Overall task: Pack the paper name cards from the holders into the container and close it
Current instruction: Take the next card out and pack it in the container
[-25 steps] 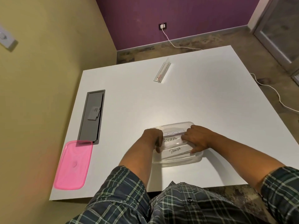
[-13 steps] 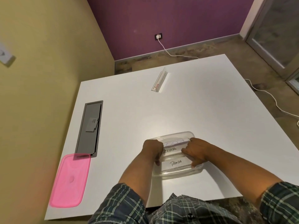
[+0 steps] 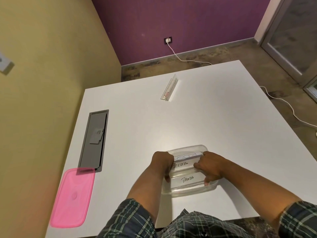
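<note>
Clear rectangular plastic container [image 3: 189, 187], lidless, near front edge of white square table [image 3: 205, 121]. Inside: white paper card lettered PANDA [image 3: 187, 179] lying flat; white paper card lettered ZEBRA [image 3: 181, 165] behind it; third white card with faint lettering [image 3: 186, 156] at back, upright. Left hand [image 3: 163, 163], fingers curled, gripping left ends of back cards. Right hand [image 3: 210, 166], fingers curled on right ends. Translucent pink plastic lid [image 3: 72, 198] at front left corner, overlapping grey recessed cable hatch [image 3: 93, 140]. Clear acrylic card holder [image 3: 169, 90] far side, well apart.
</note>
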`<state>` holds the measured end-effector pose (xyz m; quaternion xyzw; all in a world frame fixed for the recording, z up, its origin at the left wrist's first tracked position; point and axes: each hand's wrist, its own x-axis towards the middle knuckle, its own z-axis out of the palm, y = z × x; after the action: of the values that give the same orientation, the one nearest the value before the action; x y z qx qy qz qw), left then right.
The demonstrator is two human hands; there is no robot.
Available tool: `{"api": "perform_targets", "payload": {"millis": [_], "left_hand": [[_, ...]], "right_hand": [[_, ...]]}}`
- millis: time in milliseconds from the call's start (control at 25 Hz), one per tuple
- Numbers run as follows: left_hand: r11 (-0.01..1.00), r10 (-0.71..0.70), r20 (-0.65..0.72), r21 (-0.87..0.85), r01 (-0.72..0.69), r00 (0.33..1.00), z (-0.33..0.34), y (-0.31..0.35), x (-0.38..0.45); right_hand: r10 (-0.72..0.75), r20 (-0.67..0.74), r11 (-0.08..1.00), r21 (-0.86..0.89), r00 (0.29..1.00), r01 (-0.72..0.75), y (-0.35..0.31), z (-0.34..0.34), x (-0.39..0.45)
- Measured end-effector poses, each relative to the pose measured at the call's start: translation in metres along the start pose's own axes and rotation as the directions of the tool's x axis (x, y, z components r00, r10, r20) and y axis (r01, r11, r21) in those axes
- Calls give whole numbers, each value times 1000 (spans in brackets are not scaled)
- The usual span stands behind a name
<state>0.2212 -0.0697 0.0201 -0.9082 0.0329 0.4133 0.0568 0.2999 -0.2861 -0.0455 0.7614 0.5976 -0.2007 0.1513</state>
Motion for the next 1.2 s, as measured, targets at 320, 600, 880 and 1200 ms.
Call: {"api": "perform_targets", "payload": {"millis": [320, 600, 880, 1200], "left_hand": [[1000, -1, -1, 18, 1, 1000, 2, -1, 10], [998, 14, 34, 64, -16, 999, -4, -1, 13], [998, 30, 189, -56, -19, 981, -11, 2, 15], [777, 302, 458, -626, 63, 836, -51, -27, 31]], "right_hand": [[-7, -65, 999, 43, 998, 9, 3, 4, 0], [-31, -107, 997, 67, 994, 38, 4, 6, -1], [-185, -165, 982, -65, 969, 176, 6, -5, -1], [-322, -492, 944, -104, 809, 312, 30, -46, 5]]}}
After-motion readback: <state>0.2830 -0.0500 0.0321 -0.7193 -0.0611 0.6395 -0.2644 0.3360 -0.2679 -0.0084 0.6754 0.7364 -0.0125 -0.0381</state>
